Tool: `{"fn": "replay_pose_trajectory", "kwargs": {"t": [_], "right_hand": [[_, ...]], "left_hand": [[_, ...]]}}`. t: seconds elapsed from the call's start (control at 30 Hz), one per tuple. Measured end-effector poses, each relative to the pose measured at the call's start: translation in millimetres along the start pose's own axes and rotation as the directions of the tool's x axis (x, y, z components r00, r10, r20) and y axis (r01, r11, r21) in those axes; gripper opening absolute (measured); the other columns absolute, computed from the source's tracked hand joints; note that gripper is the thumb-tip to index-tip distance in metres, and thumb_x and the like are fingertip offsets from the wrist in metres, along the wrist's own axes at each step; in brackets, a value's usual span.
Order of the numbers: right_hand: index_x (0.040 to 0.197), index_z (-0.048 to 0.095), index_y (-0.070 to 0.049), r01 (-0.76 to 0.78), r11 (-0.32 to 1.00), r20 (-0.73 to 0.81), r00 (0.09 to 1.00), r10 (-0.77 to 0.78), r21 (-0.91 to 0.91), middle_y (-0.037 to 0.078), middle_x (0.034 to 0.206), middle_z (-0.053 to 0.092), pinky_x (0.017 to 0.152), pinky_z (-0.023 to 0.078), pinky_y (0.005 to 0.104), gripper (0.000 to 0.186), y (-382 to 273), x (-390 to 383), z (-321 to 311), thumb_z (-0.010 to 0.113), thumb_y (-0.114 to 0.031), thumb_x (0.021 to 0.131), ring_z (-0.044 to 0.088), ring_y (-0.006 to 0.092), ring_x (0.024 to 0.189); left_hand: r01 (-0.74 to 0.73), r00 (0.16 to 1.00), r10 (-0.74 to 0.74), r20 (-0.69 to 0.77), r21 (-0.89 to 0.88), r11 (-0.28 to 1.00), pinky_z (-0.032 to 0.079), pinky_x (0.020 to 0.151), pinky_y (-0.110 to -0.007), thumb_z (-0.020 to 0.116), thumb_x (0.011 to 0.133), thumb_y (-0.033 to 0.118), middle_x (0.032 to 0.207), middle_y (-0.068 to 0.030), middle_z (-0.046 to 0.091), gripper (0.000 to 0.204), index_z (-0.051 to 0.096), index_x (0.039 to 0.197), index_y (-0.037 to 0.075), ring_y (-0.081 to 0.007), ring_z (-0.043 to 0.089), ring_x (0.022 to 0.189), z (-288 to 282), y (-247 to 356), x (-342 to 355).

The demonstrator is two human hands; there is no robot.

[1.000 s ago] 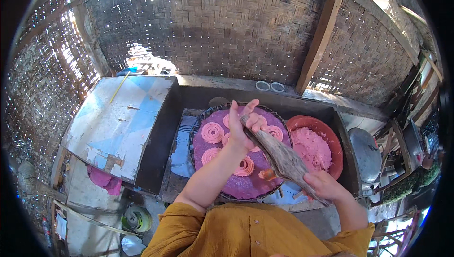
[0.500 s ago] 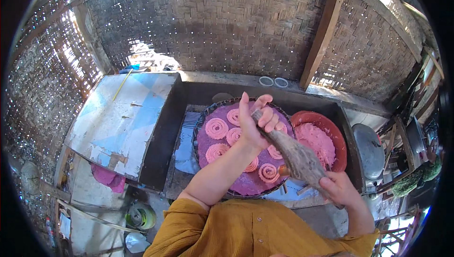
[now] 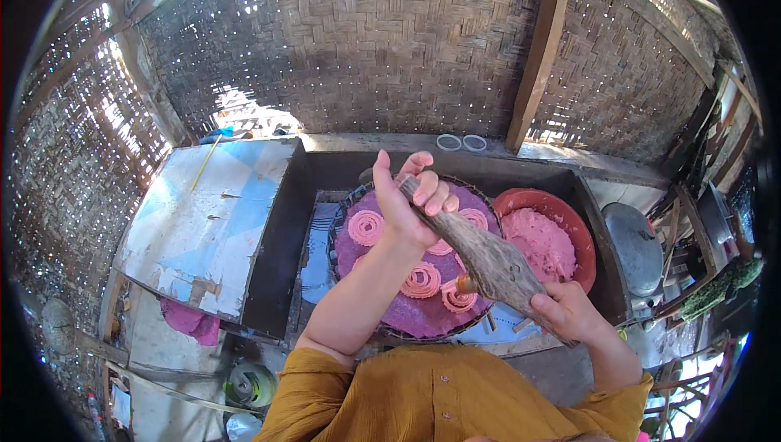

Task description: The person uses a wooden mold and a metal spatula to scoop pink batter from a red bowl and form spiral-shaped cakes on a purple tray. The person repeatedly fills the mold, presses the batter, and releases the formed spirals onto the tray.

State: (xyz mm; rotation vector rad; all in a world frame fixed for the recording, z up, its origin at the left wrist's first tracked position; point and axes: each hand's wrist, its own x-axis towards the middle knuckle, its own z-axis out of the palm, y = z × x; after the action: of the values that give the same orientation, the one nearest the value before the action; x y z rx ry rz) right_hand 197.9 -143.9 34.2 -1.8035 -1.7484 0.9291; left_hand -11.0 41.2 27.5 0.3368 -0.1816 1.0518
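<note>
Both my hands hold a weathered grey wooden press (image 3: 488,255) slantwise over a round tray covered in purple (image 3: 411,320). My left hand (image 3: 407,210) is wrapped round its far upper end, thumb sticking up. At the near right end, my right hand (image 3: 569,312) grips the wood. From its underside juts an orange-brown nozzle (image 3: 464,283), right above a pink dough coil (image 3: 458,299) on the tray. Another pink coil (image 3: 421,279) lies to its left and one more coil (image 3: 366,228) at the far left. My left forearm and the press hide part of the tray.
A red-orange basin (image 3: 584,222) of pink dough (image 3: 541,242) stands right of the tray. Beyond it is a grey lidded pot (image 3: 634,251). A blue-and-white board (image 3: 211,214) lies left. Two small rings (image 3: 462,143) rest on the ledge by the woven wall (image 3: 407,43).
Hands and press have shifted a little left. The coil under the nozzle is different in shape, with dough now rising toward the nozzle. The view has tilted slightly.
</note>
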Motion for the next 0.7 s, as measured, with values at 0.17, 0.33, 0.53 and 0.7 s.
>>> {"fn": "replay_pose_trajectory", "kwargs": {"t": [0.17,0.33,0.53,0.7], "right_hand": [[0.081,0.059,0.001,-0.009,0.997,0.045,0.999,0.005,0.077,0.013,0.057,0.054,0.053,0.043,0.0336,0.042,6,-21,-3,0.051,-0.039,0.085,0.054,0.0186,0.054],[0.090,0.059,0.001,-0.069,0.997,0.011,0.998,0.069,0.034,0.015,0.057,0.055,0.055,0.045,0.0335,0.042,6,-36,-10,0.051,-0.040,0.084,0.059,0.0224,0.057],[0.078,0.055,0.002,-0.042,0.996,-0.128,0.991,0.032,-0.078,0.019,0.057,0.053,0.054,0.043,0.0376,0.044,17,-35,-8,0.051,-0.042,0.084,0.058,0.0329,0.058],[0.069,0.050,0.001,0.016,0.986,-0.223,0.973,-0.053,-0.167,0.021,0.058,0.051,0.053,0.042,0.0403,0.047,22,-22,3,0.051,-0.044,0.083,0.054,0.0378,0.057]], "left_hand": [[0.039,0.998,-0.039,-0.058,0.008,0.999,0.034,0.044,-0.029,0.031,0.085,0.056,0.038,0.0031,0.033,0.052,0.057,0.078,0.011,-0.0118,0.035,0.033,3,-13,-12],[0.084,0.995,-0.084,-0.048,0.000,0.996,0.033,0.044,-0.027,0.033,0.086,0.054,0.037,0.0054,0.031,0.049,0.056,0.079,0.011,-0.0093,0.035,0.033,2,-34,-8],[0.126,0.992,-0.125,0.027,-0.004,0.992,0.033,0.043,-0.027,0.034,0.087,0.052,0.036,0.0057,0.030,0.048,0.057,0.077,0.011,-0.0092,0.033,0.031,-7,-45,12],[0.131,0.990,-0.133,0.053,0.040,0.991,0.034,0.042,-0.028,0.033,0.087,0.051,0.036,0.0056,0.030,0.048,0.057,0.078,0.011,-0.0093,0.034,0.031,-14,-41,25]]}}
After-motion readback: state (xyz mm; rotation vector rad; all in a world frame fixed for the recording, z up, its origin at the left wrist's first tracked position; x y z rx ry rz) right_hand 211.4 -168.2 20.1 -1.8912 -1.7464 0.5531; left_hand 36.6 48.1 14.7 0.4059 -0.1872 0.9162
